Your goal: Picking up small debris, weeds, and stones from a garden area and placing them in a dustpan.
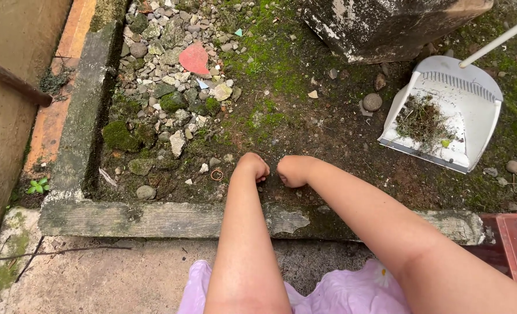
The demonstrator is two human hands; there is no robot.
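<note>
Both of my hands reach down to a patch of dark, mossy soil (pixel 305 125) just past a concrete curb (pixel 154 220). My left hand (pixel 251 167) is curled with fingers tucked under, pressed against the ground. My right hand (pixel 293 170) is curled the same way right beside it, knuckles almost touching the left. What the fingers pinch is hidden beneath them. A small orange ring (pixel 216 174) lies on the dirt just left of my left hand.
A white dustpan (pixel 464 110) with weeds and dirt in it rests at the right, its long handle (pixel 499 39) leaning away. Stones, moss clumps and a red shard (pixel 194 59) fill the left. A concrete block (pixel 380 26) stands behind. Lilac fabric (pixel 351 293) covers my lap.
</note>
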